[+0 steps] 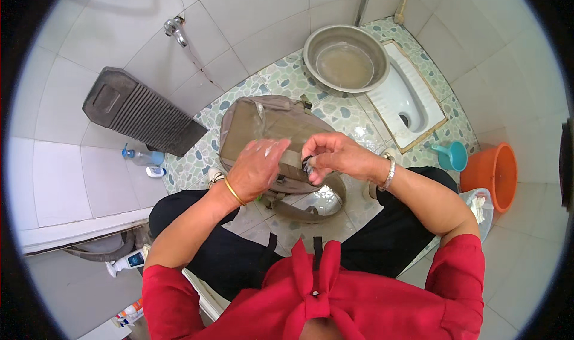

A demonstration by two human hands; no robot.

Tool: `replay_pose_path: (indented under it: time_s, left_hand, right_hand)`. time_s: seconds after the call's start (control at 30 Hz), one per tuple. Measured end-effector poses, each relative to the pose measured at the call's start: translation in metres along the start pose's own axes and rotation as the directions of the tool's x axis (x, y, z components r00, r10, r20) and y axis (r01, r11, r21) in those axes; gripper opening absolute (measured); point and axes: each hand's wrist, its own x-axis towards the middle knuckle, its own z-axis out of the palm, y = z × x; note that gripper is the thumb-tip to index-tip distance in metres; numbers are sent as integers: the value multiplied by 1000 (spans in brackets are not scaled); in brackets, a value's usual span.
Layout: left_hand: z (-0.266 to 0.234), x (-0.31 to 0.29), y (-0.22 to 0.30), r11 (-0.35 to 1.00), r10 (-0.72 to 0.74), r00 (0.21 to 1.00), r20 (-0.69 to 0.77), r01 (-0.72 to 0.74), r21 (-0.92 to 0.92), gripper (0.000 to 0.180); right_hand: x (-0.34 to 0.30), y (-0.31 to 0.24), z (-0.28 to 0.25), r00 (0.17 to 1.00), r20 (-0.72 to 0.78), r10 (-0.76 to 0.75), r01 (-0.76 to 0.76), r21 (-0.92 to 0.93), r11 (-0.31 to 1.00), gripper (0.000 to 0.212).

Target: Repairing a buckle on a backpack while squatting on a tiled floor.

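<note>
Left hand (257, 168) lies flat w/ open fingers on the bag (269, 131), pinning it down. Right hand (332, 156) pinches a strap (293, 158), maybe a buckle, to work it. Basin (345, 58) sits behind the bag.

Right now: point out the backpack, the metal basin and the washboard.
backpack (251, 122): head view, wet top panel.
metal basin (345, 65): head view, murky water inside.
washboard (149, 116): head view, ribbed face.

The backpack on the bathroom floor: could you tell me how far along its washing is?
Done: the backpack looks wet, and the metal basin holds murky water. In hand: the left hand presses on the bag while the right hand pinches a strap buckle. The washboard leans unused against the wall.
</note>
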Motion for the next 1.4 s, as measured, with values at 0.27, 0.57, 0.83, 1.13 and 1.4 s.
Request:
replay_pose_path:
  time_s: [0.27, 0.57, 0.83, 1.13, 1.4]
  left_hand:
    - [8, 11, 5, 688, -305, 952, 13, 230, -688, 38]
    - [7, 13, -6, 879, -206, 978, -8, 182, -441, 22]
    - [11, 11, -14, 915, -120, 983, -139, 55, -399, 29]
    - [8, 12, 2, 828, -201, 960, -195, 60, -558, 47]
    - [10, 7, 3, 811, -254, 961, -112, 148, -566, 42]
  right_hand:
    - [17, -8, -4, 997, 9, 70, -70, 39, 997, 19]
    - [23, -13, -6, 996, 63, 62, -60, -31, 998, 25]
    - [22, -11, -2, 1000, -1, 15, -14, 136, 991, 23]
    - [23, -11, 5, 999, -28, -15, 15, 19, 1000, 23]
    - [21, -26, 1, 1000, 24, -2, 3, -58, 998, 24]
